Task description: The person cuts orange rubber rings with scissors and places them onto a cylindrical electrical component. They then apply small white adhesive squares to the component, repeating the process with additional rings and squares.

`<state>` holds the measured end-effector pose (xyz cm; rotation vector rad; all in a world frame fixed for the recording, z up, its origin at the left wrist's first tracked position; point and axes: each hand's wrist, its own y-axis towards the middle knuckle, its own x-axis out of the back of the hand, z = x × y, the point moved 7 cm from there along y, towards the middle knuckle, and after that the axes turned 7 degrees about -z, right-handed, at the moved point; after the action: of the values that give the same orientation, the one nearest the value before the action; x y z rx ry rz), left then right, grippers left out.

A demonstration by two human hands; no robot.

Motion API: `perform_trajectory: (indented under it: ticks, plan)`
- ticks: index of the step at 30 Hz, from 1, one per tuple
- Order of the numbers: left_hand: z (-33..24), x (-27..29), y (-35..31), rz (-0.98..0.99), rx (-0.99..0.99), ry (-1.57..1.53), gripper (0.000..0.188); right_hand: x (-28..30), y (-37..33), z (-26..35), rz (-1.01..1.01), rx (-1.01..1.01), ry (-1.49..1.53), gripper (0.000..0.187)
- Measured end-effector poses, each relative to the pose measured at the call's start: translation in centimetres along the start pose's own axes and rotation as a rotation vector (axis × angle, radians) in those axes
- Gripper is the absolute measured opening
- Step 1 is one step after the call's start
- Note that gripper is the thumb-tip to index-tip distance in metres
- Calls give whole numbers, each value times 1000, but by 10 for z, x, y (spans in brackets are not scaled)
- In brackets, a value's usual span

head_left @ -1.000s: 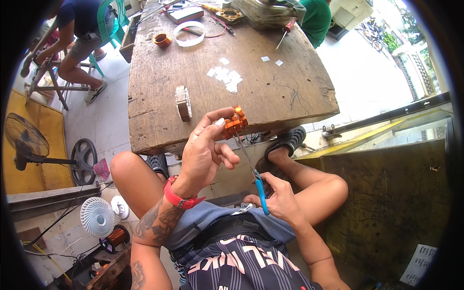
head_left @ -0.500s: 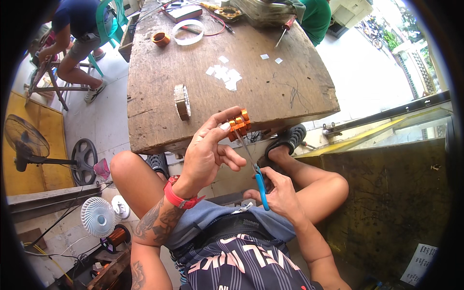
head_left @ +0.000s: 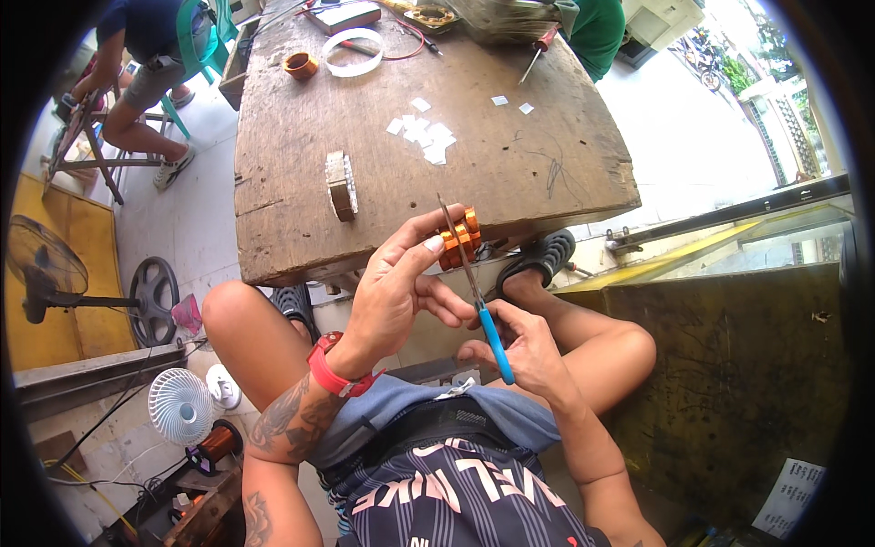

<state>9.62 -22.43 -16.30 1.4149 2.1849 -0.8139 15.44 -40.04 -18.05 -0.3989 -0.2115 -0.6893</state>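
My left hand (head_left: 395, 278), with a red watch at the wrist, pinches a wound copper coil assembly (head_left: 450, 248) between thumb and fingertips. It is held just off the near edge of the wooden table (head_left: 292, 196). In my right hand (head_left: 529, 351) is a pair of scissors (head_left: 495, 342) with blue handles, my fingers closed round them. Their long blades point away from me and lie across the coil, tips reaching past my left index finger. Whether the blades touch the copper I cannot tell.
On the table lie white paper pieces (head_left: 428, 135), a slotted metal ring (head_left: 340, 186), a small copper coil (head_left: 300, 65), a white ring (head_left: 354, 53) and a screwdriver (head_left: 538, 55). Fans (head_left: 180, 407) stand at my left. Another person (head_left: 150, 46) is at the far left.
The scissors have moved farther forward, so their blades now cross over the coil and their tips reach beyond it. My left hand still holds the coil, shifted slightly right.
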Motion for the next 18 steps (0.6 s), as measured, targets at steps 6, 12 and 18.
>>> perform_trajectory:
  ticks: [6, 12, 18]
  plan:
    - [3, 4, 1, 6, 30, -20, 52, -3, -1, -8, 21, -70, 30, 37]
    - [4, 13, 1, -100, 30, -31, 37, 0, -12, 5, -40, 49, -26, 49]
    - [1, 13, 2, -66, 10, -97, 36, -2, -27, 3, -15, 26, -194, 51]
